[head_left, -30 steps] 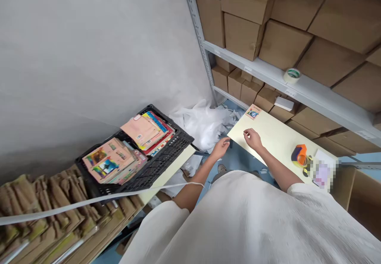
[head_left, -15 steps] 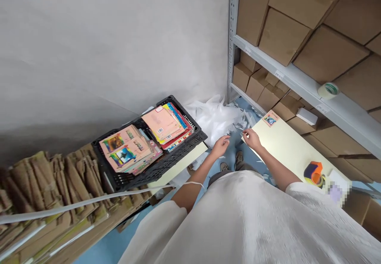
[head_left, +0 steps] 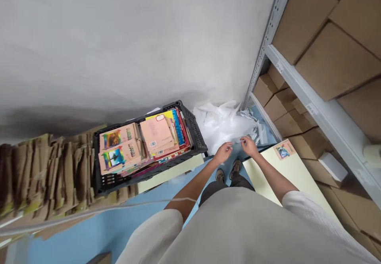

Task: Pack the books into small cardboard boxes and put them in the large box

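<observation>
My left hand (head_left: 223, 153) is held in front of my body, its fingers curled and pressed together. Close to its right, my right hand (head_left: 249, 146) has its fingertips in a pinch pointing toward the left one. Something faint and see-through may lie between the fingertips; I cannot make it out. Below and behind the hands is a heap of white plastic film (head_left: 217, 123) on the floor. A pink booklet (head_left: 283, 149) with a colour picture lies on the cream tabletop (head_left: 263, 172) near my right forearm.
On the left, a black crate (head_left: 196, 135) holds stacks of pink booklets (head_left: 156, 133). Folded brown cardboard (head_left: 59, 172) stands in a row beside it. Metal shelving (head_left: 297, 83) with cardboard boxes (head_left: 336, 59) rises on the right. A pale cord (head_left: 143, 205) crosses near my left arm.
The view has turned, so the shelving and cream tabletop sit further right. My hands have come closer together. The orange-and-purple tape dispenser has left the view.
</observation>
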A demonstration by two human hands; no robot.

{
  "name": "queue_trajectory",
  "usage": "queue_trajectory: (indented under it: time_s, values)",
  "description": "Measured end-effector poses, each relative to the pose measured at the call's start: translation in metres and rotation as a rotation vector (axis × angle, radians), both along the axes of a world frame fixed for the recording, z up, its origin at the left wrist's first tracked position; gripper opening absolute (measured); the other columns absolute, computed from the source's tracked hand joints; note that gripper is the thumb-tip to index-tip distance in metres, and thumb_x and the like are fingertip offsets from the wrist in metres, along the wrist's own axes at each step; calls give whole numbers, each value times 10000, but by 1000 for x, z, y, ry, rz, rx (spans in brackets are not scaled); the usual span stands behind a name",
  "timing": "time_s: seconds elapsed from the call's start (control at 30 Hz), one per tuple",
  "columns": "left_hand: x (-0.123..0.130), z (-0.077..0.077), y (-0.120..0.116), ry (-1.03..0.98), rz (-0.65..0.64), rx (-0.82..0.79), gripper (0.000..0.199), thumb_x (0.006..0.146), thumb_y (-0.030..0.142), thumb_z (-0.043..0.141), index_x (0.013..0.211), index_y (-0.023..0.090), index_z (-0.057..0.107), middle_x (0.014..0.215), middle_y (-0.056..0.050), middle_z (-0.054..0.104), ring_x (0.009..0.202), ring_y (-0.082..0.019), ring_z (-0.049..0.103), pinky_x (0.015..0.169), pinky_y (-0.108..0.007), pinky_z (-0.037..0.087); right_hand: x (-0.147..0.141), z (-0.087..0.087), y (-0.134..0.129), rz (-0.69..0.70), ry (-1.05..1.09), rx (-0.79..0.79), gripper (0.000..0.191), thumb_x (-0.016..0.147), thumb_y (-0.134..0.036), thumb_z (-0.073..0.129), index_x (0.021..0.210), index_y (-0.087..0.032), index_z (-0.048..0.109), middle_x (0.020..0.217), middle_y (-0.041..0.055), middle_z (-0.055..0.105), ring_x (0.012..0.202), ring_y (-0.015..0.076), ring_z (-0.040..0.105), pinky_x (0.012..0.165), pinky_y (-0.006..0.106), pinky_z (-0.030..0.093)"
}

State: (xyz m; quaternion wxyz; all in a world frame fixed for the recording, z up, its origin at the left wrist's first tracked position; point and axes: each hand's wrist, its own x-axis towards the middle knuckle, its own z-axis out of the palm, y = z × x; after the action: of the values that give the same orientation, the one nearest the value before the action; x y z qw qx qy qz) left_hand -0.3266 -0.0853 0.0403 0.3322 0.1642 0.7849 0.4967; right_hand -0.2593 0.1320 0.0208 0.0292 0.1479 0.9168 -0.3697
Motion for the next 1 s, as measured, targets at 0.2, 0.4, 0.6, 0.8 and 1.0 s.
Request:
queue_trajectory:
  time_s: [0.2, 0.4, 0.6, 0.8, 1.0]
  values:
    - [-53, -67, 53, 104, 52, -84, 306, 911, 235, 661, 1207, 242, 739, 1310, -109, 729, 1304, -297, 661, 1234, -498, 482, -52, -69, 36, -4, -96, -78, 238, 899, -206, 559, 1033, -214, 755, 1102, 85, 767, 827, 192, 697, 949, 367, 577]
    - [-108, -135, 76, 20, 162, -277, 398, 903, 209, 665, 1300, 169, 682, 1545, -193, 564, 1423, -339, 605, 1259, -484, 439, -78, -134, 37, -72, -203, -207, 243, 872, -213, 569, 1015, -237, 765, 993, 59, 808, 823, 217, 733, 885, 375, 607]
    - [-153, -174, 89, -40, 175, -486, 423, 912, 176, 660, 1333, 164, 624, 1759, -253, 280, 1313, -428, 684, 1110, -532, 529, -90, -177, 23, -59, -199, -251, 256, 871, -240, 571, 1025, -222, 774, 929, 68, 796, 781, 221, 731, 814, 355, 610]
    - [-162, -174, 93, -71, 69, -661, 619, 931, 126, 632, 1527, 131, 466, 1474, -268, 605, 1308, -391, 682, 1060, -460, 528, -92, -193, 10, -154, -282, -237, 249, 845, -215, 587, 1018, -217, 767, 1121, 110, 774, 884, 223, 748, 949, 392, 597]
    - [-135, -130, 97, 155, -142, -736, 392, 1041, 173, 509, 1409, 244, 622, 1380, -124, 680, 1267, -283, 682, 1050, -384, 537, -92, -175, 9, -343, -287, -404, 260, 864, -349, 654, 1078, -231, 742, 1056, 74, 776, 896, 230, 732, 937, 397, 604]
